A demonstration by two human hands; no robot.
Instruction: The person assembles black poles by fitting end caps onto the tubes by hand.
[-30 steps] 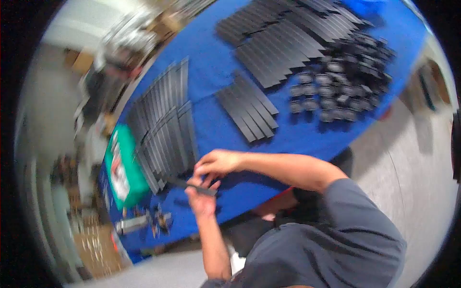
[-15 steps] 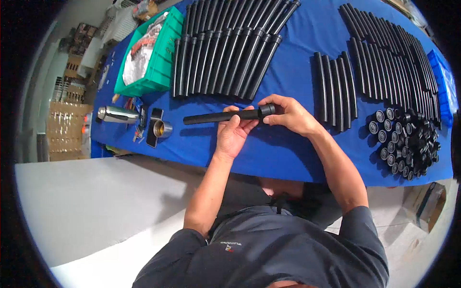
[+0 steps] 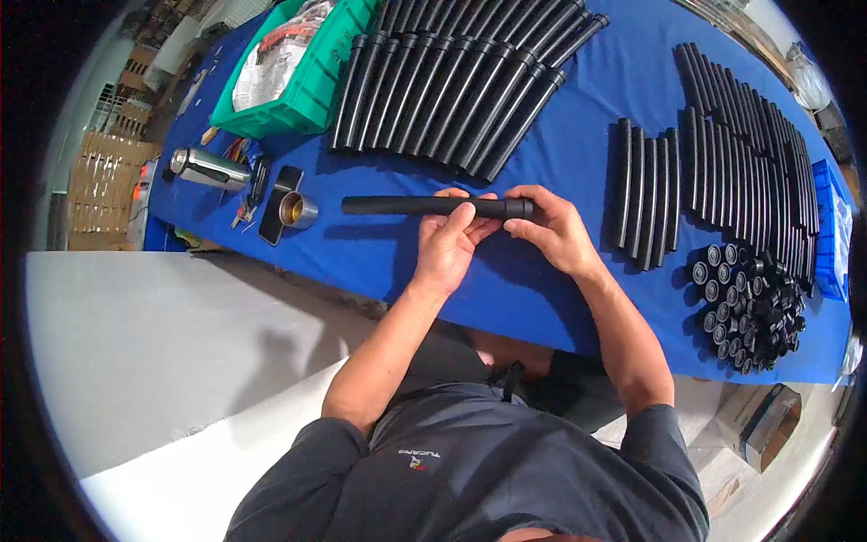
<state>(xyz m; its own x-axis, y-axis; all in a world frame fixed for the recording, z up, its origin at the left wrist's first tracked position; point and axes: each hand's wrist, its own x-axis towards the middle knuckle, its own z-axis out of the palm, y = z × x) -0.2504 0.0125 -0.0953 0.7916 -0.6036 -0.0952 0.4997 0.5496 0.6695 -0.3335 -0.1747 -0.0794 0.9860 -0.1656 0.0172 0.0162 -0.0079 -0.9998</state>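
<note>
Both hands hold a long black tube (image 3: pixel 388 206) level above the blue-covered table (image 3: pixel 542 303). My left hand (image 3: pixel 447 248) grips the tube near its middle from below. Around the tube's right end, where a black cap (image 3: pixel 520 209) sits, close the fingers of my right hand (image 3: pixel 553 231). The tube's left half sticks out free toward a metal cup (image 3: pixel 296 210).
Behind the hands lies a row of capped black tubes (image 3: pixel 452 81). Bare tubes (image 3: pixel 646 185) and a longer row (image 3: pixel 750 163) lie at right, above a pile of black caps (image 3: pixel 750 303). At left are a green bin (image 3: pixel 298 95), steel flask (image 3: pixel 203 167) and phone (image 3: pixel 275 203).
The view swung from a blurred tilt to a steady look down at the table. The tube has levelled out, and my right hand has closed over its capped end.
</note>
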